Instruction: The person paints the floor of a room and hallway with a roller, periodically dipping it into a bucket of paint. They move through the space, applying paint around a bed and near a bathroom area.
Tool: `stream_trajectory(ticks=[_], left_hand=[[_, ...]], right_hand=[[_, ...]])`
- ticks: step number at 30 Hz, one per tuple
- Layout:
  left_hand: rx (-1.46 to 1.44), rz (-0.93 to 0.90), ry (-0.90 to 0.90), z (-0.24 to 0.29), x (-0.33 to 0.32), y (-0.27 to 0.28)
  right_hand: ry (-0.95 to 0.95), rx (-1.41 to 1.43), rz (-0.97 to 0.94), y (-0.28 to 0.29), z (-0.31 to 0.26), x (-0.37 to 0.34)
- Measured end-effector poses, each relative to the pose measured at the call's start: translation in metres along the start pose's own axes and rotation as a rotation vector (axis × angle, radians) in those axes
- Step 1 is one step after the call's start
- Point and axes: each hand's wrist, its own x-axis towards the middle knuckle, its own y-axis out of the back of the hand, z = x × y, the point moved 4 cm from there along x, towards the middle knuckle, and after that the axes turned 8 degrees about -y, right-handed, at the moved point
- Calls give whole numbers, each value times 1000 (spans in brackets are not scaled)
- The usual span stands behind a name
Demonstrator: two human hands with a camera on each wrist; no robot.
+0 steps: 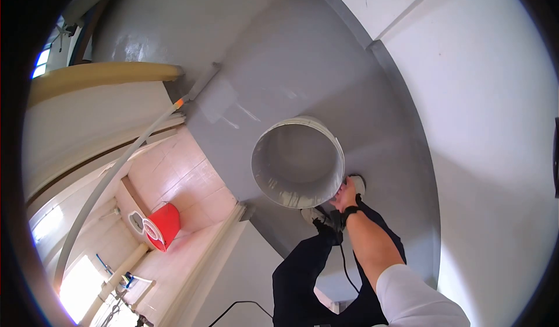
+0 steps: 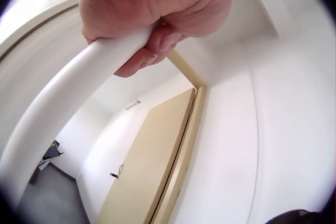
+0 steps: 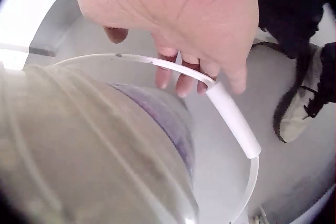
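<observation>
A large off-white bucket (image 1: 266,170) of grey paint stands on the grey floor before the person's feet, its rim smeared. Beside its near right edge, the right hand (image 1: 345,196) reaches down. From the right wrist, its fingers (image 3: 185,85) look loosely extended across the bucket's thin white handle (image 3: 142,61), to one side of the plastic grip sleeve (image 3: 233,119). The left hand (image 2: 157,3) wraps around a white pole (image 2: 63,98); in the head view that hand is out of sight. The pole runs to an orange joint (image 1: 179,103) and a grey-coated paint roller (image 1: 204,82) on the floor.
White walls (image 1: 477,94) border the floor on the right. At left, a doorway opens to a pink-tiled room with a red bucket (image 1: 166,225). A beige door (image 2: 152,155) stands ajar. The person's shoes (image 3: 296,113) are close to the paint bucket; a black cable (image 1: 349,269) trails behind.
</observation>
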Motion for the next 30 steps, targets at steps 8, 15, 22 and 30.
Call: stream_trajectory(ticks=[8,15,22,30], left_hand=[[-67,-69,13,3,4,41],[128,707,-194,-5,-51,50],[31,471,-145,-10,-83,48],[-73,315,-105,1,-92,92]], right_hand=[[59,186,-78,-25,44,-161],[96,254,-394,-149,34,-239],[370,10,-251,-67,13,-293],[427,208,-66,83,29,-437]])
